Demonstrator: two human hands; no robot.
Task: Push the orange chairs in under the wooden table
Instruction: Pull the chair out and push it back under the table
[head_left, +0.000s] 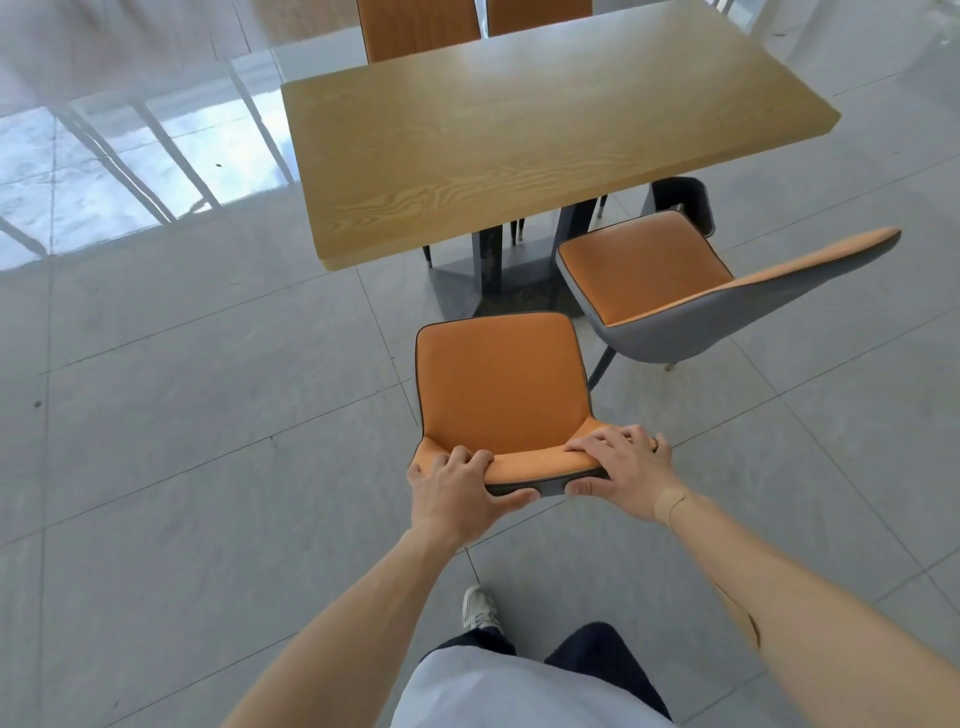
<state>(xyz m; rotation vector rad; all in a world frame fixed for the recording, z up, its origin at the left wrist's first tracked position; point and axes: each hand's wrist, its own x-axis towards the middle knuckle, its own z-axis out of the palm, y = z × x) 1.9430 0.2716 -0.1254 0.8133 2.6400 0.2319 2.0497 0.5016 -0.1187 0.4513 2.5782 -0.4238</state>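
Note:
An orange chair with a grey shell stands on the floor in front of me, a short way from the near edge of the wooden table. My left hand grips the left part of its backrest top. My right hand grips the right part. A second orange chair stands to the right, turned at an angle, its seat front just under the table's near right corner. Two more orange chair backs rise behind the table's far side.
The table stands on a dark grey pedestal base. Grey floor tiles spread to the left and right of the chairs. Bright window light reflects on the glossy floor at the far left. My white shoe is below the held chair.

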